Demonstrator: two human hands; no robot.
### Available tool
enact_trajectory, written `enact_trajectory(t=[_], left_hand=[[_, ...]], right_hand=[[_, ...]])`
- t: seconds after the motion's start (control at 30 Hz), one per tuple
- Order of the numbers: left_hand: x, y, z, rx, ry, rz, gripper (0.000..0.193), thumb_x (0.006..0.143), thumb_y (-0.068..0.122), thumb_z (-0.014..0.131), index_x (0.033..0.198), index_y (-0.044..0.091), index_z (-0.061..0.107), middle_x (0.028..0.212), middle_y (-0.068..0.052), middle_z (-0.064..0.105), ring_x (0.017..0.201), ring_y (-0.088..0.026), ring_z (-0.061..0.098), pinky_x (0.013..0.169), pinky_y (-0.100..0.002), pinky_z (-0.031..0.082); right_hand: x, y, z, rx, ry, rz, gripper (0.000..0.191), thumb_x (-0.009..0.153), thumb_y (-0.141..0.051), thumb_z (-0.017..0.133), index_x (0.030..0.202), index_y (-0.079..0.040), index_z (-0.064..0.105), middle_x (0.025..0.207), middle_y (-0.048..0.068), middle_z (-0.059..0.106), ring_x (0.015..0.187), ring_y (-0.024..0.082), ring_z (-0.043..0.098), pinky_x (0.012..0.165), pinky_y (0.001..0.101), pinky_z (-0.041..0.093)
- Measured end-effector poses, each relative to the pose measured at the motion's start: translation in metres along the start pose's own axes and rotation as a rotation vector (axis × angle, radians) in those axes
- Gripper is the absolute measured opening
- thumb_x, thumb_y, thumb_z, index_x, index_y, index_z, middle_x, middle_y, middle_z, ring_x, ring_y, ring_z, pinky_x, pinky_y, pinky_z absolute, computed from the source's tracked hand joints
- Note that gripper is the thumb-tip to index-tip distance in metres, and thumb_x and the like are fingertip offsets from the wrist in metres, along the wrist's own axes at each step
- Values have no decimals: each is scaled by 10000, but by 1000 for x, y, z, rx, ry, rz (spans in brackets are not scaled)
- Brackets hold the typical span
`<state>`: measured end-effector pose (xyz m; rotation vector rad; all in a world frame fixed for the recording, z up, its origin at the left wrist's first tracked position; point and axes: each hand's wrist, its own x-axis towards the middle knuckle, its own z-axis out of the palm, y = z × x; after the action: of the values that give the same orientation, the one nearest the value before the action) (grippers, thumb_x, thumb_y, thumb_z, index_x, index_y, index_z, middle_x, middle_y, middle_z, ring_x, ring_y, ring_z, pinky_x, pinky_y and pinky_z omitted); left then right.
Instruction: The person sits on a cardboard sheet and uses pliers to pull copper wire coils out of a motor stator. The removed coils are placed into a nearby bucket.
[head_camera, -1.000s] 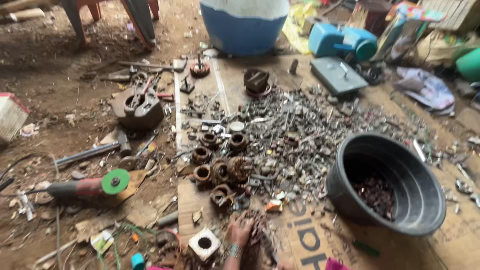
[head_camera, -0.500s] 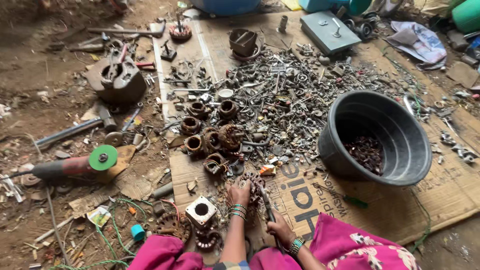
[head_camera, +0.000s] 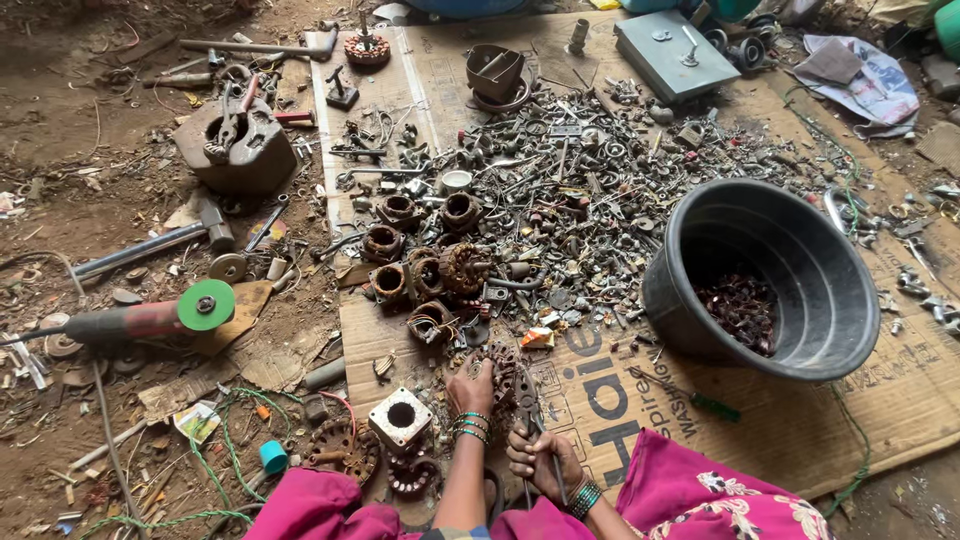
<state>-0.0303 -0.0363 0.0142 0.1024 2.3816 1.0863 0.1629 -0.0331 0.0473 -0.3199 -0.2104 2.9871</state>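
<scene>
Nearest the camera, the right hand (head_camera: 540, 462) is closed around the handles of a pair of pliers (head_camera: 528, 405), whose jaws point away from the person toward a rusty motor stator (head_camera: 500, 368); the left hand (head_camera: 472, 387) rests on that stator with fingers curled over its near edge, gripping it against the cardboard sheet (head_camera: 640, 400); bangles ring both wrists, and pink patterned cloth covers the knees at the lower edge of the view. Just left of the left forearm sits a square white-faced motor part (head_camera: 400, 417) with a round central hole, touching a toothed rusty ring beside it. Farther left, on bare soil, lies an angle grinder (head_camera: 150, 318) with a green disc. Beyond the hands, a cluster of wound copper coils (head_camera: 430, 265) occupies the middle of the cardboard; to the right of the hands stands a black plastic tub (head_camera: 770, 270), upright, with a small heap of reddish scrap on its bottom. Past the coils, a wide scatter of bolts, nuts and washers (head_camera: 590, 180) covers the cardboard. Farthest out, a rusty motor housing (head_camera: 238, 145) sits on the soil at left, and a grey metal box (head_camera: 675, 55) lies near the top edge.
</scene>
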Motion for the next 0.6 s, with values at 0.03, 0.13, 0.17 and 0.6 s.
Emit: enact_trajectory(t=[0.03, 0.13, 0.17, 0.6], left_hand=[[-3, 0, -2, -12, 27, 34, 533, 762, 534, 747, 1245, 308, 750, 1498, -211, 466, 1253, -379, 563, 1033, -531, 477], [-10, 7, 3, 83, -29, 30, 541, 758, 504, 732, 1270, 330, 717, 1430, -186, 520, 1243, -349, 569, 1012, -514, 497], [-12, 10, 7, 101, -16, 55, 547, 752, 511, 738, 1267, 327, 720, 1396, -195, 533, 1250, -365, 555, 1022, -518, 487], [-16, -2, 16, 103, 44, 155, 597, 753, 545, 759, 1313, 349, 692, 1313, -244, 553, 1189, -401, 588, 1007, -529, 492]], right_hand=[[-2, -2, -3, -32, 17, 16, 246, 787, -90, 549, 1001, -80, 427, 766, -13, 372, 663, 101, 387, 632, 256, 382], [-15, -8, -12, -178, 116, -14, 244, 804, -91, 551, 1027, -61, 458, 785, 1, 421, 676, 111, 423, 635, 266, 399], [-23, -12, -13, -248, 143, -44, 236, 820, -100, 552, 1037, -45, 477, 800, 17, 452, 690, 125, 452, 649, 276, 417], [-140, -226, 168, -736, 610, -360, 430, 919, -254, 548, 1315, -88, 579, 1012, 124, 764, 830, 229, 708, 714, 367, 547]])
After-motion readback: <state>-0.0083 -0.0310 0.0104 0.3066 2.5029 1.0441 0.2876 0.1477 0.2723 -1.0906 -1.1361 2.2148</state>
